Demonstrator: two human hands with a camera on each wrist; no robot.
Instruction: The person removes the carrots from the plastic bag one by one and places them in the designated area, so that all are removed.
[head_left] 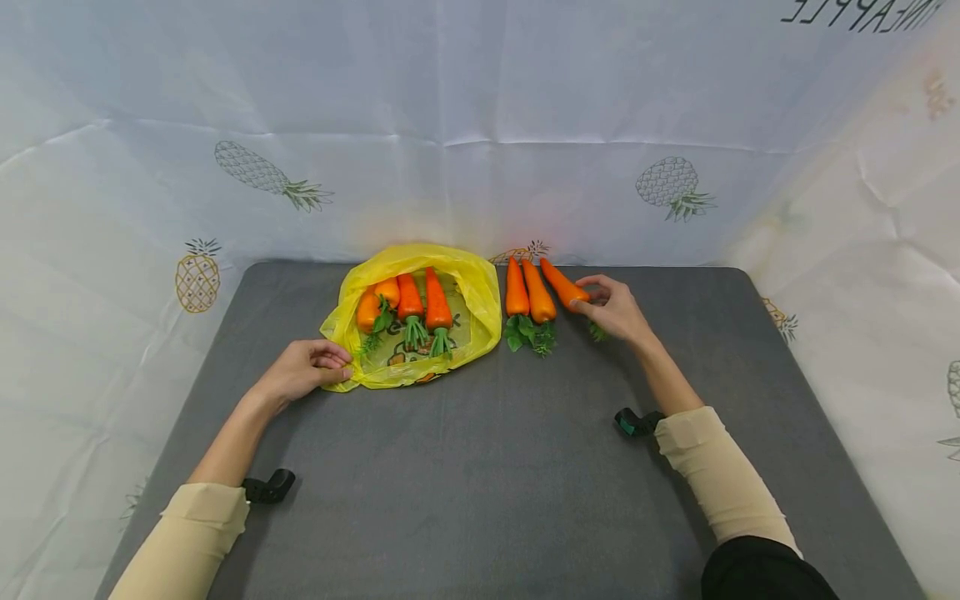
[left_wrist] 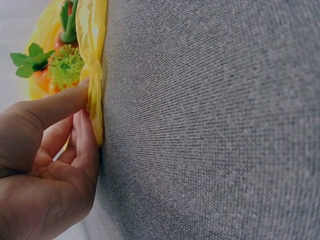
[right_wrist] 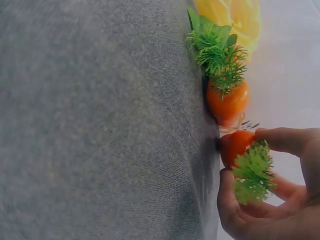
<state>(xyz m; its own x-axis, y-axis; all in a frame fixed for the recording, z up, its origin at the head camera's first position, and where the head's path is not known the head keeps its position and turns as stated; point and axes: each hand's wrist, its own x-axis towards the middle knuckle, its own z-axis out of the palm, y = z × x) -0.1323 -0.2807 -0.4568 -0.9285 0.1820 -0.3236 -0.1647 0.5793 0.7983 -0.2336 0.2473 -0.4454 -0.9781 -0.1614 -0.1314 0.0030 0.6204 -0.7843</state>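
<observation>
A yellow plastic bag lies with its mouth spread toward me, several orange carrots inside; two redder ones, such as this carrot, have green stem tops. My left hand pinches the bag's rim at its near left corner, thumb against fingers, as the left wrist view shows. Right of the bag, my right hand grips a carrot near its leafy end, thumb and fingers on either side. Beside it lie two more, a left carrot and a middle carrot, leaves toward me.
The dark grey table ends at a white curtain printed with pineapples, close behind the bag and carrots. Each wrist wears a black camera, with the left camera and right camera held above the cloth.
</observation>
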